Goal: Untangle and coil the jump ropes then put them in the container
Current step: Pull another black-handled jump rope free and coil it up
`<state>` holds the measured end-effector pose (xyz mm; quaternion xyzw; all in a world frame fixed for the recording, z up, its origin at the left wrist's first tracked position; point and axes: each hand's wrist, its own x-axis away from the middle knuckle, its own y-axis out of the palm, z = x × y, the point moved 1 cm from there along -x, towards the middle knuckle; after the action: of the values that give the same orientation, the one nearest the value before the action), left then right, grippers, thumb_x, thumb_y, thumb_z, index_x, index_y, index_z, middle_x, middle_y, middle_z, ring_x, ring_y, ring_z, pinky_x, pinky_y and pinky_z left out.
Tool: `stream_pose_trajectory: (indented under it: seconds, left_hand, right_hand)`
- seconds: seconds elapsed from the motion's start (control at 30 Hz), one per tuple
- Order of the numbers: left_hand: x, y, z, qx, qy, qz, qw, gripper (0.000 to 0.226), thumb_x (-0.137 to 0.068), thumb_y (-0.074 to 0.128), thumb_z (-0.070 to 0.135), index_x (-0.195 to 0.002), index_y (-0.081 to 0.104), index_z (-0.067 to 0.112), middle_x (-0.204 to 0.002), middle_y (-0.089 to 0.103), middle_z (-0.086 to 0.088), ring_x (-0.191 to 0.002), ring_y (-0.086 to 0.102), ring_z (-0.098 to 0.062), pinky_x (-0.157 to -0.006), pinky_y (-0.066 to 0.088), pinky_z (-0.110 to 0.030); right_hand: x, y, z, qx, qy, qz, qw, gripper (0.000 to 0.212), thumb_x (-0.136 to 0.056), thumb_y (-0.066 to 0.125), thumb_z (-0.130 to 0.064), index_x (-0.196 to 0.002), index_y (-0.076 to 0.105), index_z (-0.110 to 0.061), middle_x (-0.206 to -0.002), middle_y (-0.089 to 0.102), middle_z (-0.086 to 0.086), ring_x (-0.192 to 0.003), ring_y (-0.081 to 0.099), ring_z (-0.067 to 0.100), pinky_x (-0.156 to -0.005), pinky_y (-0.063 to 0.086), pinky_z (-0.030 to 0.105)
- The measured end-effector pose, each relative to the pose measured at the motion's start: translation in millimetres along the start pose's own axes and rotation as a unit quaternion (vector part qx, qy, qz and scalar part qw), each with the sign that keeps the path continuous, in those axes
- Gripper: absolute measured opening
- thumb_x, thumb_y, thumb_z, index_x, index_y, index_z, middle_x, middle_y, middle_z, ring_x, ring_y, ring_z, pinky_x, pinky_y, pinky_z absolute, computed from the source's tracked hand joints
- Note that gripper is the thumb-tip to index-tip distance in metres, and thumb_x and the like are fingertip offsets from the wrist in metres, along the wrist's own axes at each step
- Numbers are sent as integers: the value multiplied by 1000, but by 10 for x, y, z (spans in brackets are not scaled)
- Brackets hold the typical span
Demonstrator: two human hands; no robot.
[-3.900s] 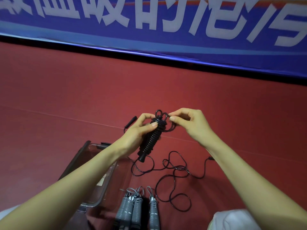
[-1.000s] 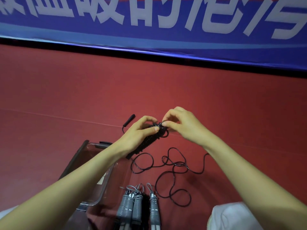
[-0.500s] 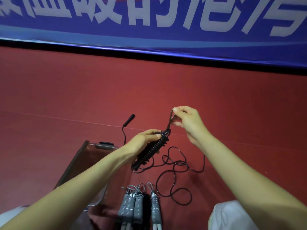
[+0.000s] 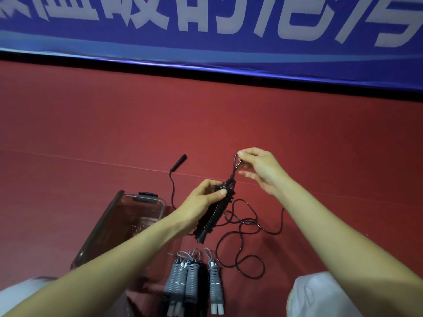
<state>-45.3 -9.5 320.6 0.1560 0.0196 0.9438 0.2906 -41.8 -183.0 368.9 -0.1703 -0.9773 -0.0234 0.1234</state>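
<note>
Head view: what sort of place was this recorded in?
Probably an indoor sports hall or gym: red sports-type floor, a blue banner with large white characters along its far edge, and coiled grey jump ropes lying beside a clear container.

Floor (image 4: 91,124): we see dark red throughout, crossed by one thin paler seam line.
Banner (image 4: 229,49): deep blue, with large greyish-white characters; we note a lighter blue band along its lower part and a black strip under it.
Wound jump rope bundle (image 4: 215,216): black all over, ribbed by its close turns of cord.
Loose cord (image 4: 247,225): glossy black.
Far handle (image 4: 178,162): matt black.
Coiled grey jump ropes (image 4: 191,280): we see mid grey windings and white handle ends.
Container (image 4: 100,225): clear with a smoky brown tint; its latch (image 4: 147,194) is dark grey.
Trousers (image 4: 315,294): white.
</note>
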Motion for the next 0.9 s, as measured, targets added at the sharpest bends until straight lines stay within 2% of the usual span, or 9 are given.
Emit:
stream_pose_trajectory:
  seconds: [0.07,0.17,0.3,0.4,0.47,0.57,0.67,0.77,0.9]
  left_hand:
    - [-17,-20,9,30,7,42,999,22,-92,62,15,-114,57,13,-101,63,-6,-76,61,-14,-60,50,-25]
    - [-53,-32,56,53,36,100,993,28,-93,62,16,-119,53,13,-104,61,-8,-76,60,-15,-58,50,-27]
    - [-68,-3,80,116,45,135,983,27,-98,54,15,-125,52,14,-110,62,-7,-87,63,-16,-71,52,-31]
    - [-63,-8,44,155,21,93,983,38,-102,42,7,-139,45,11,-127,61,-12,-105,63,-21,-81,53,-39]
    - [-40,-9,-9,128,19,80,988,47,-100,41,-2,-145,36,11,-133,56,-10,-115,58,-23,-87,51,-41]
    - [44,-23,-113,88,13,99,991,41,-95,50,-6,-131,43,10,-121,58,-11,-98,62,-18,-76,54,-34]
    - [128,-91,-272,105,-4,123,987,19,-91,58,-4,-107,52,4,-99,61,-12,-82,63,-16,-69,57,-32]
    - [172,-150,-477,108,-30,134,985,22,-87,62,-6,-105,53,3,-92,61,-9,-78,63,-18,-66,57,-29]
    - [160,-131,-850,147,-89,139,975,37,-86,60,-13,-118,49,0,-96,62,-9,-77,63,-19,-58,56,-26]
  right_hand:
    - [25,40,2,21,3,-25,999,11,-95,59,-16,-105,63,-15,-100,64,2,-86,62,13,-76,56,30]
    - [101,109,76,102,13,-58,993,38,-93,63,-21,-128,49,-21,-112,60,3,-100,61,17,-84,57,35]
    - [235,209,251,209,10,-141,968,58,-88,69,-16,-138,41,-29,-108,61,9,-94,64,20,-77,55,33]
    - [289,230,363,200,-12,-138,970,66,-89,65,-6,-145,36,-25,-97,60,7,-89,64,18,-72,57,30]
    - [327,205,409,198,-19,-123,972,69,-90,61,0,-147,33,-25,-92,59,5,-83,62,16,-67,56,26]
    - [399,165,498,190,-11,-111,975,71,-90,59,2,-146,29,-28,-95,58,8,-79,61,15,-60,55,22]
    - [468,179,640,205,-10,-102,973,50,-94,58,-8,-137,35,-15,-94,61,9,-72,60,13,-60,54,19]
    - [512,221,811,174,50,-135,974,42,-94,57,-3,-131,41,-14,-92,63,9,-74,61,13,-56,55,21]
    - [478,244,1161,183,117,-156,964,61,-85,67,2,-133,38,-21,-92,61,5,-81,62,17,-70,54,32]
